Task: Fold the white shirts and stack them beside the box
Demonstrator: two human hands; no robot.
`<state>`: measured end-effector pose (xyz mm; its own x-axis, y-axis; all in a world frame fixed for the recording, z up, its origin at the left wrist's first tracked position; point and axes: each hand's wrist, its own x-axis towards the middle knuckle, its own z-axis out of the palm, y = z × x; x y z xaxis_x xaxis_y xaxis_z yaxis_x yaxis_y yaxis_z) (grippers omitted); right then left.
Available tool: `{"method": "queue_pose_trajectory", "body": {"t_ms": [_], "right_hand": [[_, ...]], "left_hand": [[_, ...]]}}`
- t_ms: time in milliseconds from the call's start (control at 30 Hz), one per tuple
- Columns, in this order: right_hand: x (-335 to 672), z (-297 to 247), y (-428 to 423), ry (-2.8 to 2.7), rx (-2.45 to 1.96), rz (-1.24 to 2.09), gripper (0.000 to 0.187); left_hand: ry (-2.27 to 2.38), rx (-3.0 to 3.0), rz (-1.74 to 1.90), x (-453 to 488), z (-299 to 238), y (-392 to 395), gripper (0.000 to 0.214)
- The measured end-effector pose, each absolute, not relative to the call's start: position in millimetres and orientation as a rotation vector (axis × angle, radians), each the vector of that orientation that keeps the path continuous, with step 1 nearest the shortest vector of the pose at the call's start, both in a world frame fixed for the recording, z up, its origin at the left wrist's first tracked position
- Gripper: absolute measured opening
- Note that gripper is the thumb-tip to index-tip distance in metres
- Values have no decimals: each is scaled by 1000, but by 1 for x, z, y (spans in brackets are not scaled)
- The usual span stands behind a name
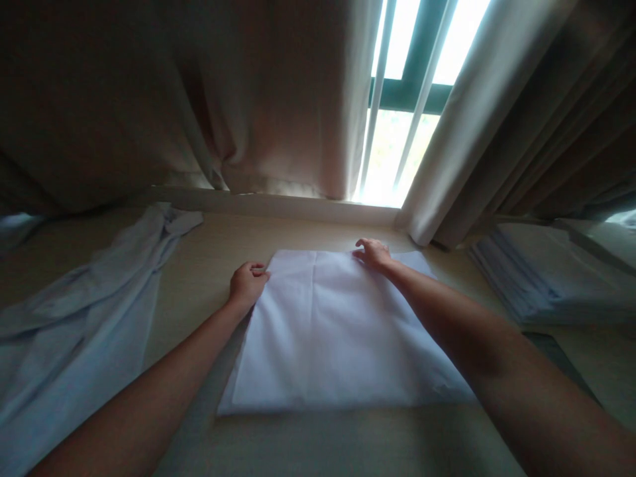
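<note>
A folded white cloth (328, 331) lies on the pale surface in front of me, with a crease running down it left of its middle. At its far left edge my left hand (248, 283) is closed, the edge of the cloth pinched between thumb and fingers. Near the far edge, right of the middle, my right hand (373, 254) rests on top of the cloth. Its fingers are bent and a little apart, with no fold visible between them.
Loose, crumpled white cloth (89, 298) spreads over the left side. On the right stands a stack of folded white cloths (551, 271), with a dark flat object (561, 361) near it. Curtains (278, 99) hang behind, parted at a barred window (397, 146).
</note>
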<state>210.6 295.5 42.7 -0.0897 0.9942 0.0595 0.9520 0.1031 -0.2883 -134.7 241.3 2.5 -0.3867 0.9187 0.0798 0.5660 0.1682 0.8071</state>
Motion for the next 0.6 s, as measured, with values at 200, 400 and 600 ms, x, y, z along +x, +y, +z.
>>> {"method": "queue_pose_trajectory", "body": {"t_ms": [200,400,600], "right_hand": [[278,33,229,-1928,-1694,1,42],[403,6,95,-1394,-2264,97,54],[401,-6,0,-1272,-2365,452,47]], "left_hand": [[2225,1630,901,-148,0,187,47],[2231,1539,510,-151,6,87,55],[2240,1514,423,-148,9,36,59]]}}
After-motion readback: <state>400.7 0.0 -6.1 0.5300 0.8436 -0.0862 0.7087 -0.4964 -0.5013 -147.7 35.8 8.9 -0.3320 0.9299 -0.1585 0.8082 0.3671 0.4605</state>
